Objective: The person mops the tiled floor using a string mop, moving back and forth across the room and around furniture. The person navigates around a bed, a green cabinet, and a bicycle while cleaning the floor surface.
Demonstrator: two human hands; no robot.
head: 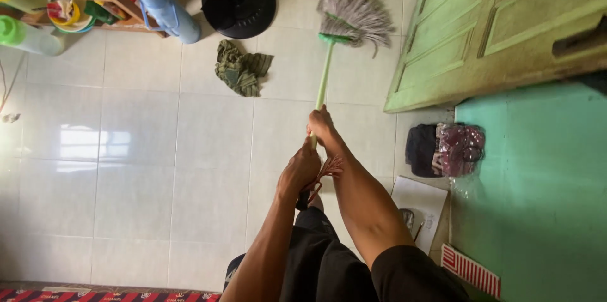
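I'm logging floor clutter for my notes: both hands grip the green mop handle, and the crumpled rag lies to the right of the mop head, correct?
Not quite. In the head view the left hand and right hand do grip the green mop handle, but the crumpled rag lies to the left of the mop head.
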